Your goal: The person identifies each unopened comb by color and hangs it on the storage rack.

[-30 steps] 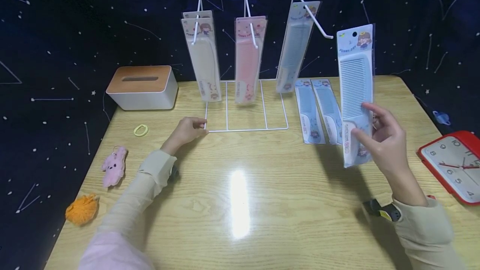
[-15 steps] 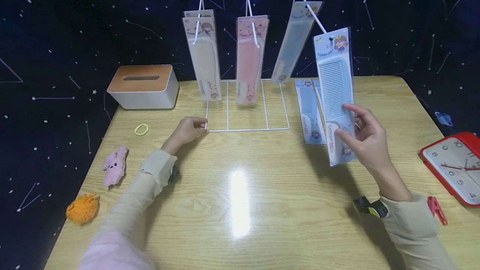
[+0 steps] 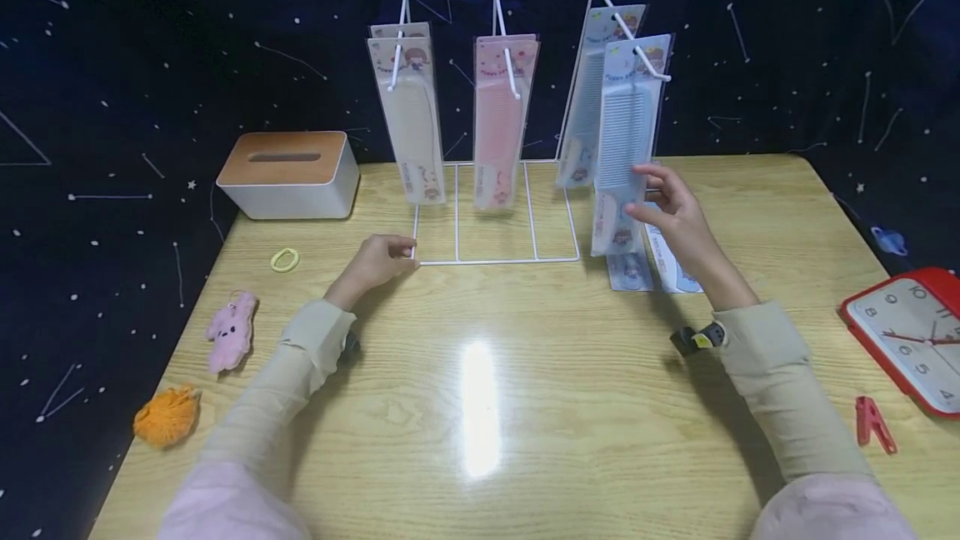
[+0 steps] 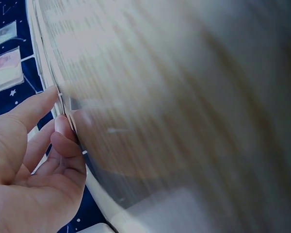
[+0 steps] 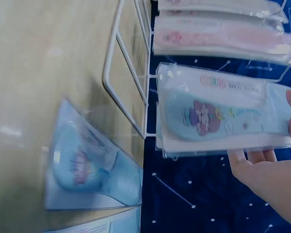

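My left hand (image 3: pixel 378 261) pinches the front left corner of the white wire display rack (image 3: pixel 495 261). In the left wrist view a blurred sheet fills most of the picture beside that hand (image 4: pixel 34 165). A packaged blue comb (image 3: pixel 622 132) hangs from the rack's right hook, near its tip, and my right hand (image 3: pixel 682 223) holds the pack's right edge between thumb and fingers. Behind it on the same hook is another blue comb pack (image 3: pixel 585 107). Pink comb packs (image 3: pixel 497 123) hang on the middle hook, cream ones (image 3: pixel 414 127) on the left.
Two blue comb packs (image 3: pixel 632 275) lie on the table right of the rack, partly covered by the hanging pack. A tissue box (image 3: pixel 300 190) stands at back left. A hair tie (image 3: pixel 284 260), pink plush (image 3: pixel 231 332), orange pompom (image 3: pixel 167 417), red clip (image 3: pixel 873 425) and red clock (image 3: pixel 911 340) lie around.
My right hand has moved left and away from me with the blue comb pack, which has gone from beside the right hook onto it. My left hand has stayed at the rack corner.
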`<action>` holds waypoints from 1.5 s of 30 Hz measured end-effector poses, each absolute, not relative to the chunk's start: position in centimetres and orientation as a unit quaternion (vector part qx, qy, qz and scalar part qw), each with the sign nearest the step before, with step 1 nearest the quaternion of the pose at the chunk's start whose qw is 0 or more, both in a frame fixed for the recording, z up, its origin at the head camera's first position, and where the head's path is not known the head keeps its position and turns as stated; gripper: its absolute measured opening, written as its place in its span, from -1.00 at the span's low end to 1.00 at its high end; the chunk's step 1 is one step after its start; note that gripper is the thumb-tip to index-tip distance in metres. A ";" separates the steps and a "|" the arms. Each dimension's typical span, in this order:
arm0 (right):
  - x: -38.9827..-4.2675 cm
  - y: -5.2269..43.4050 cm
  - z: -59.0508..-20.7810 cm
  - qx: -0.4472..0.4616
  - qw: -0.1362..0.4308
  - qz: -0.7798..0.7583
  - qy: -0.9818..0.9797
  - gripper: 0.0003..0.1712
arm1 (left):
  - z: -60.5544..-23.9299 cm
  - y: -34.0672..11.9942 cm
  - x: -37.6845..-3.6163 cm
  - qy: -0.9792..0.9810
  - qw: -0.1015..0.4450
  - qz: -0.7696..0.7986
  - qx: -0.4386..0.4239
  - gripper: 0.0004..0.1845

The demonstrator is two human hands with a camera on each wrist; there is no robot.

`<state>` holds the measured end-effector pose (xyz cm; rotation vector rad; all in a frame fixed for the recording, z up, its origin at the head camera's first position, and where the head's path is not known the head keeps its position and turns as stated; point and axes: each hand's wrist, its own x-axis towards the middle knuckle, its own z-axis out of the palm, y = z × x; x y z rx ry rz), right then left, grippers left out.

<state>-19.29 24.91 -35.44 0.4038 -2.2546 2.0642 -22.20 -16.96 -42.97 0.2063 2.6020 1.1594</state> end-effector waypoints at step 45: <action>-23.2 32.1 -41.0 0.060 -0.058 0.336 -0.938 -0.32 | -43.3 -17.0 -22.4 0.904 0.132 0.398 0.079 -0.53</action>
